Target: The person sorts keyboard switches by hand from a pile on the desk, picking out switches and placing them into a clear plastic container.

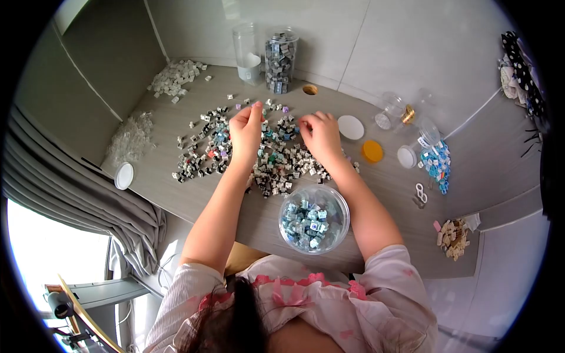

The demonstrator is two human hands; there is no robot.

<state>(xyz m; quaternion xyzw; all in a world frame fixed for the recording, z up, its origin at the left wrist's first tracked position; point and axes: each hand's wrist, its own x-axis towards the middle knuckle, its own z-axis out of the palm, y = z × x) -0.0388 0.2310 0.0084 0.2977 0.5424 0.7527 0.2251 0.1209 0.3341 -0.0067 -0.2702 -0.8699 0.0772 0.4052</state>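
Note:
My left hand (247,128) is closed over the pile of small switch-like pieces (276,165), fingertips pressed together; anything between them is too small to name. To its right, my right hand (319,134) has its fingers curled and pinched at the pile's right side, near a small bluish piece; whether that piece is in the pinch is unclear. The pile mixes black, white, teal and a few purple and red pieces. Close to my body, a round clear container (341,220) holds several teal-blue pieces.
A clear jar of grey pieces (280,62) and an empty-looking jar (247,50) stand at the back. White pieces (175,77) and transparent pieces (130,138) lie left. Rightward are a white disc (351,127), an orange lid (372,151), blue pieces (436,163) and beige pieces (453,239).

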